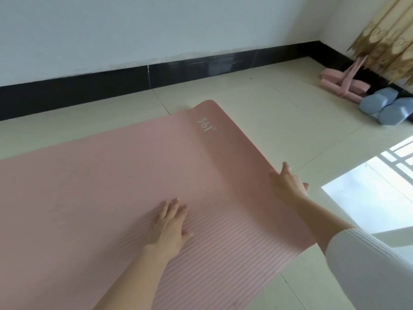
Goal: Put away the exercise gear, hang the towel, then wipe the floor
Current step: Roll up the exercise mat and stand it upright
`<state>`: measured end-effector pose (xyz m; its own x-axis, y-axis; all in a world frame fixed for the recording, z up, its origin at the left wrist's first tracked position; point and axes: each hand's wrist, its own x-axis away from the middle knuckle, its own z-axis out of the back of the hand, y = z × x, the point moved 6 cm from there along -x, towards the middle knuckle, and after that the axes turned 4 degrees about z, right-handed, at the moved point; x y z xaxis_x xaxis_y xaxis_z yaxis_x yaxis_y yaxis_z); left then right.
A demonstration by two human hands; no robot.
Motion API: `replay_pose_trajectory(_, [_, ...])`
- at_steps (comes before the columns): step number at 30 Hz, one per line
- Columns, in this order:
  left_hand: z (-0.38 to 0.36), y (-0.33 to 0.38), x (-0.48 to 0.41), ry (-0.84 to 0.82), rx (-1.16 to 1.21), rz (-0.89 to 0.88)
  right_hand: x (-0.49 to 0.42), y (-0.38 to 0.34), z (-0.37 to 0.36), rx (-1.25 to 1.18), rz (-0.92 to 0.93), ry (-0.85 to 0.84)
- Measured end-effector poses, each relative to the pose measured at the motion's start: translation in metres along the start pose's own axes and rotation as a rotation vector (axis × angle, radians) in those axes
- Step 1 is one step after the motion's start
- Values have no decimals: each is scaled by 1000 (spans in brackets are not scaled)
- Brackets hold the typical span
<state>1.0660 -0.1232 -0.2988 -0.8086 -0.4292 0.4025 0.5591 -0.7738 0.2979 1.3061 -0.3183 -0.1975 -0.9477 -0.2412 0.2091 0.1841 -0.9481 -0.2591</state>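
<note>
1. Rolling up the pink yoga mat looks like the step in hand. The mat fills the left and centre of the frame, flat on the tile floor, with its near end curled up at lower right so the ribbed underside shows.
2. Left hand, lower centre: fingers spread flat, palm down on the ribbed flap, pinching nothing.
3. Right hand, right of centre: on the mat's lifted right edge, fingers laid along it. Can't tell if the thumb is tucked under, so can't tell if it really grips.
4. To do it well, IMO: keep both hands level and well apart, so the fold starts square to the long sides.
5. Make the 1st turn tight; a loose core gives a fat, crooked roll.
6. Push w/ palms and check the side edges stack flush.
7. Other gear sits at the upper right by the curtain: blue dumbbells and pink blocks w/ strap. The rolled mat prob belongs near there.
</note>
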Motion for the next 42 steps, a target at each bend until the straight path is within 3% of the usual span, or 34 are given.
replay_pose_trajectory(5, [3,-2,0,67,-10,4,-2,-9,13,-427,34,159])
replay_pose_trajectory(8, [12,1,-3,72,-22,-7,7,-28,3,-619,138,-24])
replay_pose_trajectory(11, [18,-7,-14,-44,42,1,14,-37,-16,-683,155,-179])
replay_pose_trajectory(13, [22,-10,-19,-88,128,-7,14,-36,-29,-640,118,-206])
replay_pose_trajectory(19, [40,-1,-14,-19,248,-2,9,-41,-45,-247,-36,-285])
replay_pose_trajectory(22, [40,1,-20,29,331,48,12,-51,-47,-39,36,-259])
replay_pose_trajectory(26, [59,28,-24,103,671,25,29,-67,-57,50,210,-140])
replay_pose_trajectory(30, [66,60,-31,-63,1116,23,40,-81,-60,289,396,77])
replay_pose_trajectory(34, [51,74,-43,-188,1435,133,56,-93,-67,472,553,142])
replay_pose_trajectory(38, [49,74,-52,-185,1672,162,80,-101,-75,455,703,126])
replay_pose_trajectory(42, [49,61,-57,-132,1659,167,91,-96,-67,225,791,109])
